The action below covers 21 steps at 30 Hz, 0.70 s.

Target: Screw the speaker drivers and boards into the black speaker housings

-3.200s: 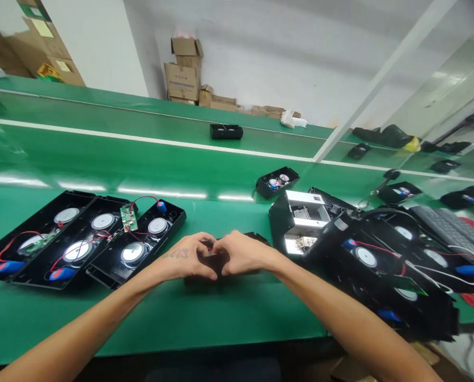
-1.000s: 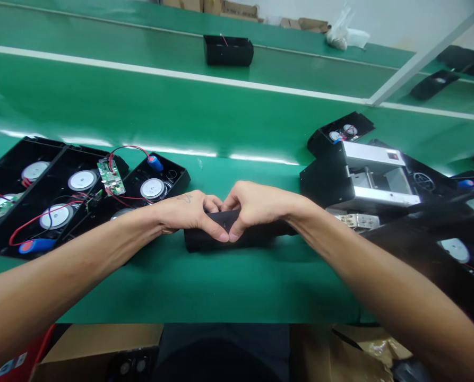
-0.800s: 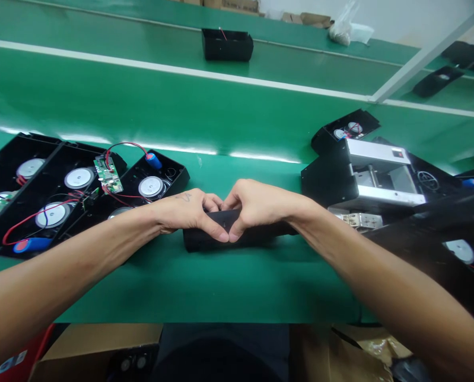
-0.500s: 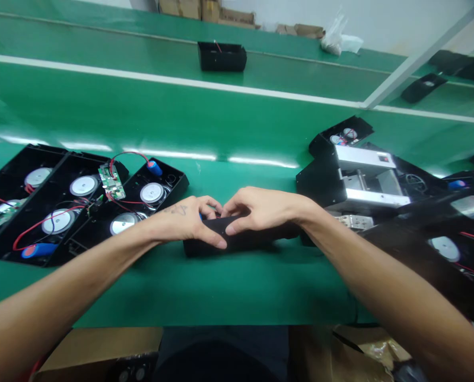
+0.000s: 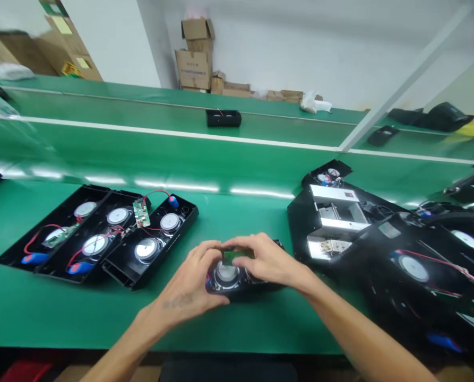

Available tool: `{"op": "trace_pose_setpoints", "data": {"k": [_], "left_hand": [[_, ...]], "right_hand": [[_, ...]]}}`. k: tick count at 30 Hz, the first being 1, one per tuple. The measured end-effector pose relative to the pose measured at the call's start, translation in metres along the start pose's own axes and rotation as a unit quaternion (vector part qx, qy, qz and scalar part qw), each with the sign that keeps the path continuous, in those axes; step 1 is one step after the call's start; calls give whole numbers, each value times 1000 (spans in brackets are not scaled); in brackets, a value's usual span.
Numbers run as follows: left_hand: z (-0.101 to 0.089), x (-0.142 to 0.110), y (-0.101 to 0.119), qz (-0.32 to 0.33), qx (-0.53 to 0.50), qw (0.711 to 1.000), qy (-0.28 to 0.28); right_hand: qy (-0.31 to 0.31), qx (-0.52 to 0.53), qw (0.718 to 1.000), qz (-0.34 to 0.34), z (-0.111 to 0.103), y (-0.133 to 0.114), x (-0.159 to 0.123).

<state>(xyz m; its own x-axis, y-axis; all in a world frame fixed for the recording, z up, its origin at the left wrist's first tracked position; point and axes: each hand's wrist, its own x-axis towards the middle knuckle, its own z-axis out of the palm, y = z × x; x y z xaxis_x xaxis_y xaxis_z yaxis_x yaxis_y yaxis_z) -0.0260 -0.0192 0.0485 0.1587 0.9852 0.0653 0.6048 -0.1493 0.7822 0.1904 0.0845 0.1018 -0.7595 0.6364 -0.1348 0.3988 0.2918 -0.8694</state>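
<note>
An open black speaker housing (image 5: 240, 292) lies on the green bench in front of me, its inside facing up, with a round speaker driver (image 5: 226, 275) showing. My left hand (image 5: 192, 284) grips the housing's left end, thumb along the near wall and fingers over the far side. Between the thumb and fingers of my right hand (image 5: 266, 260) is a small green circuit board (image 5: 229, 258), held above the drivers. That hand hides much of the housing's right part.
Several open housings with drivers, red wires and blue cylinders, one of them a near housing (image 5: 151, 239), lie to the left. At right, a silver metal fixture (image 5: 338, 207) stands beside piled black housings (image 5: 399, 276). Another housing (image 5: 223, 118) sits on the far ledge.
The housing has tipped so its open inside now shows. My left hand has shifted to its left end, and the circuit board has come into sight in my right hand. The view has lifted.
</note>
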Motion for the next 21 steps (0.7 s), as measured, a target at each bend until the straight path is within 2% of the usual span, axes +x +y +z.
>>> {"op": "trace_pose_setpoints", "data": {"k": [2,4,6,12,16,21], "left_hand": [[3,-12,-1,-22,-42,997,59],[5,-21,-2,-49,-70,990,115],[8,-25,1,-59,-90,984,140],[12,-20,18,-15,-149,974,168],[10,-16,21,33,-145,974,169],[8,-15,23,37,-153,975,159]], "right_hand": [[22,111,993,22,9,1,-4],[17,193,980,35,16,2,-7],[3,254,966,37,21,3,-10],[-19,315,948,48,22,7,-12],[-20,363,931,24,24,14,-14],[-20,422,906,22,29,21,-15]]}}
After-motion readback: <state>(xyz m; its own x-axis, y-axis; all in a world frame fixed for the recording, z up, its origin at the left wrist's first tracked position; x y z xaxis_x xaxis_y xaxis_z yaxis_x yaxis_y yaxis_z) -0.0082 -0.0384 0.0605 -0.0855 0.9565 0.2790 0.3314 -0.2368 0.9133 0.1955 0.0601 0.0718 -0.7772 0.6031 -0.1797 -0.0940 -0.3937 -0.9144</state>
